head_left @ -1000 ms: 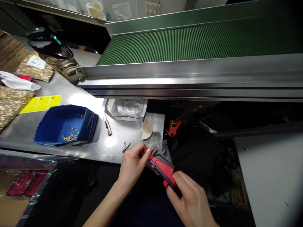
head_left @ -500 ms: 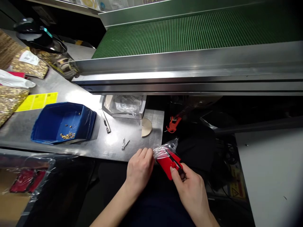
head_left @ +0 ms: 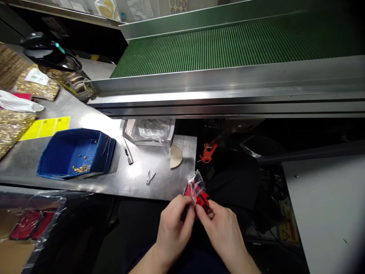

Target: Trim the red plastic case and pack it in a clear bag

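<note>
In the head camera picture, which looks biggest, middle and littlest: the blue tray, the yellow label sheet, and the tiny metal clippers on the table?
1. Blue tray, clearly the largest.
2. Yellow label sheet, flat and thinner, lying a bit farther back.
3. Metal clippers, by far the smallest, though nearest the camera.

Single head-worn view, looking forward and down, close over the hands, steel worktable [head_left: 119, 182] and conveyor [head_left: 228, 49] beyond

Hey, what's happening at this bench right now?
A person holds a small red and black item in a clear plastic bag with both hands, left hand and right hand pinching it together just off the edge of the steel table. On the table sit a blue tray with a few small bits and a nail clipper. The green conveyor runs behind.
</note>
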`<state>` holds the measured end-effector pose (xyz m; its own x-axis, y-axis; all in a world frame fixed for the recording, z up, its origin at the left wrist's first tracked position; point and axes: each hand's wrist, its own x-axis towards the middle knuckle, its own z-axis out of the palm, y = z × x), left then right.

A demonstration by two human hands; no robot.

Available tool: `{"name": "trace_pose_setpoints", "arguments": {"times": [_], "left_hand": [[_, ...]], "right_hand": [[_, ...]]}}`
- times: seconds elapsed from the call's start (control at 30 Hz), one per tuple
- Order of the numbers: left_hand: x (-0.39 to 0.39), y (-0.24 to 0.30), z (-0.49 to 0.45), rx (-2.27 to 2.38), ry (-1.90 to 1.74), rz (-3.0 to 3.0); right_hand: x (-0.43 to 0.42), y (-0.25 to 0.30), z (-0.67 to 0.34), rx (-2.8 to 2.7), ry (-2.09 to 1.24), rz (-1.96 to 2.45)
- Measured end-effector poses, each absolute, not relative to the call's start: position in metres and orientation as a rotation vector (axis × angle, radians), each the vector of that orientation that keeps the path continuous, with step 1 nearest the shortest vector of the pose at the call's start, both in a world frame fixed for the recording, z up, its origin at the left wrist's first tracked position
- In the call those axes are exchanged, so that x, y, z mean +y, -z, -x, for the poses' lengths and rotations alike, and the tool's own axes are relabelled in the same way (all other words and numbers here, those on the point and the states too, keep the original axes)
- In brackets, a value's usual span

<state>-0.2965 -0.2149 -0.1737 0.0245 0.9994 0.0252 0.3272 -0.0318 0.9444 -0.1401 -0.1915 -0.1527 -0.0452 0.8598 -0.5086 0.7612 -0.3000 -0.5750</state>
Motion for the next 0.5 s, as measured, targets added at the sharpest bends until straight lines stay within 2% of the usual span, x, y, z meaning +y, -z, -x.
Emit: {"name": "trace_pose_setpoints", "arguments": {"times": [0.17,0.23,0.5], "left_hand": [[-0.211,0.174,0.306,1.339,-0.919,-0.949],[-0.210,0.177,0.312,1.345,-0.912,-0.853],[-0.199,0.188,0.336,1.417,-0.957,-0.781]], "right_hand": [[-0.180,0.150,0.138,-1.539,-1.880,1.636],[-0.179,0.151,0.138,-1.502,-1.961,1.512],[-0.154,0.168,0.148,-1.600,-1.406,1.625]]}}
